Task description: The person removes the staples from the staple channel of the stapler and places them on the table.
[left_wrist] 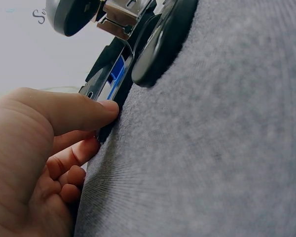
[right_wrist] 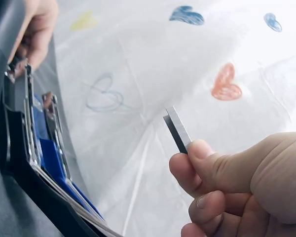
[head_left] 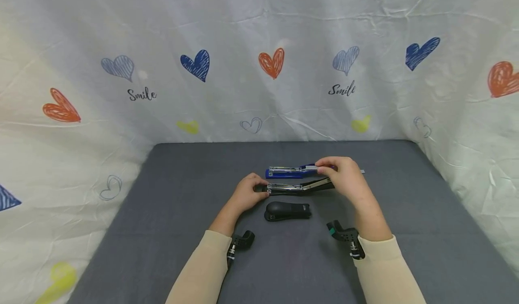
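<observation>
My left hand (head_left: pixel 246 191) pinches the near-left end of an opened black stapler (head_left: pixel 285 192), thumb on one side and fingers on the other. Its metal staple channel faces up. In the right wrist view, my right hand (right_wrist: pixel 241 182) holds a short strip of staples (right_wrist: pixel 179 129) between thumb and index finger. From the head view that hand (head_left: pixel 346 178) hovers over the right part of the staplers. An opened blue stapler (head_left: pixel 284 175) lies just behind the black one, its right part partly hidden by the right hand.
A closed black stapler (head_left: pixel 287 210) lies on the grey table (head_left: pixel 292 268) in front of the opened ones. A small pale piece (head_left: pixel 362 171) shows just right of my right hand. A white curtain (head_left: pixel 227 101) printed with hearts hangs behind and at both sides.
</observation>
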Action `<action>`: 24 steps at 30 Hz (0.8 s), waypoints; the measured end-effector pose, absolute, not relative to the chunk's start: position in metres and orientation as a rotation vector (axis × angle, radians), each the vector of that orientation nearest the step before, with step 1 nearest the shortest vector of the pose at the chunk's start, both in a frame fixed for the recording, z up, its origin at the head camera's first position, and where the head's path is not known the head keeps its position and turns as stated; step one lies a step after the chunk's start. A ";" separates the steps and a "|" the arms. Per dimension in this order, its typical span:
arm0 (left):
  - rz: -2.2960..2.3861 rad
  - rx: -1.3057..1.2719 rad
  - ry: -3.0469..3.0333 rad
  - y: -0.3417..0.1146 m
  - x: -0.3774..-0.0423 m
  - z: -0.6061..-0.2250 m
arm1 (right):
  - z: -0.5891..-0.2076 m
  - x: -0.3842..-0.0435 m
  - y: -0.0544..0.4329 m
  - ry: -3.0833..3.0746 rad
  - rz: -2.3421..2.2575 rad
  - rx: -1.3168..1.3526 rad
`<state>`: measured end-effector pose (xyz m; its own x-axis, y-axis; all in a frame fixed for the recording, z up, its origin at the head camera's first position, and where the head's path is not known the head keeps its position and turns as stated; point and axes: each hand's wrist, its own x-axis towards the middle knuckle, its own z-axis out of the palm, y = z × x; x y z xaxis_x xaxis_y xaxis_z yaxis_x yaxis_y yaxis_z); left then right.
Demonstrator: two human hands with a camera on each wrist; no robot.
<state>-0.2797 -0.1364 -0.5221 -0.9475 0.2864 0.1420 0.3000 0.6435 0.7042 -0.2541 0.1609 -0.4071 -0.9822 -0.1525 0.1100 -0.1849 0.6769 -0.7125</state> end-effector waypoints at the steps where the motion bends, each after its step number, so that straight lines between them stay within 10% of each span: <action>1: -1.219 -0.502 -2.833 -0.137 -0.280 -0.522 | -0.406 -0.254 0.163 -2.848 1.210 0.279; 24: -1.196 -0.491 -2.840 -0.137 -0.280 -0.523 | -0.397 -0.250 0.232 -2.905 1.152 0.138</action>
<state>-0.2799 -0.1365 -0.5230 -0.9502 0.2783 0.1401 0.2947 0.6567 0.6942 -0.2496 0.2321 -0.3970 -0.9960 -0.0767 0.0449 -0.0866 0.7248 -0.6834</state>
